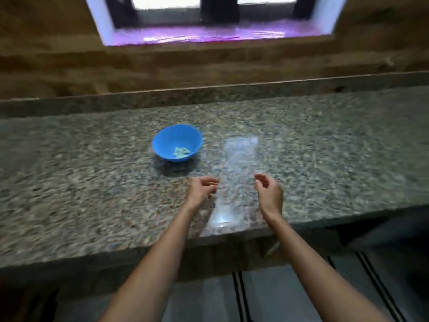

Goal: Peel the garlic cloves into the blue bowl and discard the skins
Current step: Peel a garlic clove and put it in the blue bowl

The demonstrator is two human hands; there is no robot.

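A blue bowl [177, 142] stands on the speckled granite counter [92, 177], left of centre. Several pale garlic cloves [181, 152] lie in its bottom. My left hand [202, 189] hovers over the counter just in front of the bowl, fingers loosely curled, nothing visible in it. My right hand [269, 190] hovers to the right of it at the same height, fingers loosely curled; the blur hides whether a small bit sits at its fingertips. No skins show on the counter.
The counter's front edge [162, 249] runs below my forearms. A raised granite ledge [209, 96] and a brown wall stand behind the bowl, with a window [197, 19] above. A tiled floor shows below the counter.
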